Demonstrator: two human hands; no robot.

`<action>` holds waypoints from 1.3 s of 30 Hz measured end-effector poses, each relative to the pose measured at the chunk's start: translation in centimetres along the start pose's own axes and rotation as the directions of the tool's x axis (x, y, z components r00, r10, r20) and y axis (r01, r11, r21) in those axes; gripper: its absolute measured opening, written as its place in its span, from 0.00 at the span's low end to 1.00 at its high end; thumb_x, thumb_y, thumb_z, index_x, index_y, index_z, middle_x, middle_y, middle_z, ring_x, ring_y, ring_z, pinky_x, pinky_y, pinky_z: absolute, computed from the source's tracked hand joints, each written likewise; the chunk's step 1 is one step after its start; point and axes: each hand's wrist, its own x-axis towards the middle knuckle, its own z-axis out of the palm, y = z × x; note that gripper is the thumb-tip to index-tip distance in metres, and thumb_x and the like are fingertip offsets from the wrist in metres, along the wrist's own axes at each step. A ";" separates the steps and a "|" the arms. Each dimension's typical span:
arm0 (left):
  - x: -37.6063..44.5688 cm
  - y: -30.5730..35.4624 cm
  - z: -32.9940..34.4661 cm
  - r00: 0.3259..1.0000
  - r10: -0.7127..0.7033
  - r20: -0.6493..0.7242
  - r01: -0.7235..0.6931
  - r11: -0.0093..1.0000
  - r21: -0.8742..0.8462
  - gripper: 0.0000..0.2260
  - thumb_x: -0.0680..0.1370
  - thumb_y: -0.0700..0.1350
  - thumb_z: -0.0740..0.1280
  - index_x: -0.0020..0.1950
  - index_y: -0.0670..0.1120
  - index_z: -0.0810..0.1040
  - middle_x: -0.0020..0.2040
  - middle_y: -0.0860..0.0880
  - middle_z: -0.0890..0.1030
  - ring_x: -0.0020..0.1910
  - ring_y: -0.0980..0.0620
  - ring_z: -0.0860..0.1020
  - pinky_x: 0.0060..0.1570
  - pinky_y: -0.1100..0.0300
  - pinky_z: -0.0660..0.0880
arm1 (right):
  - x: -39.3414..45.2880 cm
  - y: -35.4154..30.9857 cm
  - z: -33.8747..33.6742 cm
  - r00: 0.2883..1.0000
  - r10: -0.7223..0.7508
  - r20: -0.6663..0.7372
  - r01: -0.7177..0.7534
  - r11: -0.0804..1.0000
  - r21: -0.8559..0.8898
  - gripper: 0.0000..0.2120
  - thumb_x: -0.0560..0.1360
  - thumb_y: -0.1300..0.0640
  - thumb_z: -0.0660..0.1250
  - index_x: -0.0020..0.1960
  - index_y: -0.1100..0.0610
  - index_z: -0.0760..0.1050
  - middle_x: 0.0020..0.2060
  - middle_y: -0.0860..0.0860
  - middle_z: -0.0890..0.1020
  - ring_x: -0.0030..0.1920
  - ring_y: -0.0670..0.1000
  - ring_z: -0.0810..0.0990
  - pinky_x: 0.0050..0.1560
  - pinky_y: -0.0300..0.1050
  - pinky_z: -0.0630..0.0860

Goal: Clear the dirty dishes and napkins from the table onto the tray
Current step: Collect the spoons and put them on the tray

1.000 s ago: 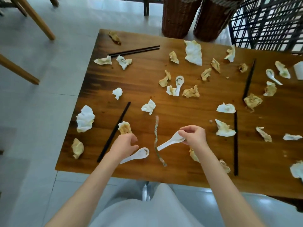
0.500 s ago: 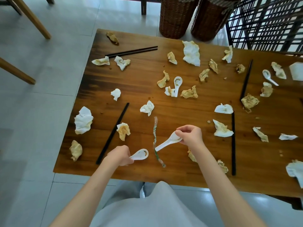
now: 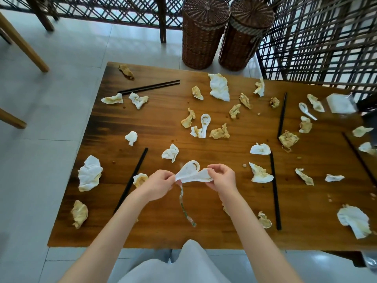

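Head view: two white spoons (image 3: 192, 173) meet above the wooden table (image 3: 204, 231), handles pinched by the left hand (image 3: 161, 183), the right hand (image 3: 221, 177) gripping one bowl; crumpled napkins (image 3: 89, 173) and chopsticks (image 3: 131, 180) lie scattered around.

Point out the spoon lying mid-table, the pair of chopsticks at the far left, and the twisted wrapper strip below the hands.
Spoon (image 3: 205, 120), head view, on its bowl.
Pair of chopsticks (image 3: 149, 87), head view, mid-length.
Wrapper strip (image 3: 183, 207), head view, on its middle stretch.
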 end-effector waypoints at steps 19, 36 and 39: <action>1.6 3.8 -1.3 0.987 0.120 -0.111 -0.102 0.983 0.154 0.10 0.78 0.51 0.64 0.41 0.50 0.82 0.31 0.51 0.78 0.26 0.57 0.71 0.21 0.71 0.63 | -1.5 -2.8 -0.4 0.988 -0.032 0.154 -0.001 0.979 0.206 0.08 0.73 0.64 0.69 0.50 0.55 0.78 0.47 0.53 0.83 0.49 0.50 0.82 0.45 0.42 0.81; 8.3 7.6 0.1 0.972 0.100 -0.212 -0.060 0.980 0.188 0.08 0.76 0.54 0.67 0.45 0.49 0.79 0.38 0.53 0.80 0.38 0.56 0.78 0.31 0.69 0.71 | 4.6 -3.2 -6.3 0.996 0.068 -0.051 -0.054 0.969 0.242 0.06 0.75 0.64 0.67 0.50 0.56 0.78 0.47 0.54 0.82 0.48 0.50 0.81 0.41 0.42 0.81; 11.4 8.7 1.0 0.959 0.041 -0.281 0.010 0.984 0.179 0.10 0.75 0.55 0.66 0.47 0.50 0.80 0.40 0.55 0.79 0.41 0.57 0.76 0.37 0.64 0.71 | 7.5 -4.1 -8.4 0.995 0.088 -0.038 -0.076 0.967 0.244 0.05 0.76 0.64 0.66 0.48 0.57 0.78 0.46 0.54 0.82 0.47 0.49 0.81 0.37 0.40 0.78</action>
